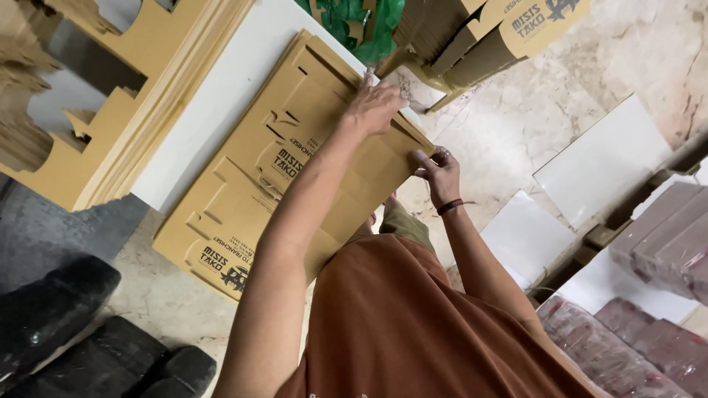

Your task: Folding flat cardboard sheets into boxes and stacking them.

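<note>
Fingers of the left hand (375, 103) press flat on the die-cut cardboard sheet (287, 158) at frame centre; the right hand (440, 175) pinches its right edge. The sheet's long axis runs toward lower left.

Even, soft indoor light, moderately bright. Faint shadows under cardboard sheets (280, 169). Mild glare on white surface (221, 88). Slight softness throughout, frame tilted.

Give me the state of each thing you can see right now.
Left hand: flat, pressing on the cardboard sheet.
Right hand: pinching the sheet's edge.
Cardboard sheet: flat, unfolded, die-cut, half off the white board.
White board: lying under the sheet.
Cardboard stack: piled flat, left.
Folded boxes: bundled, top.
</note>
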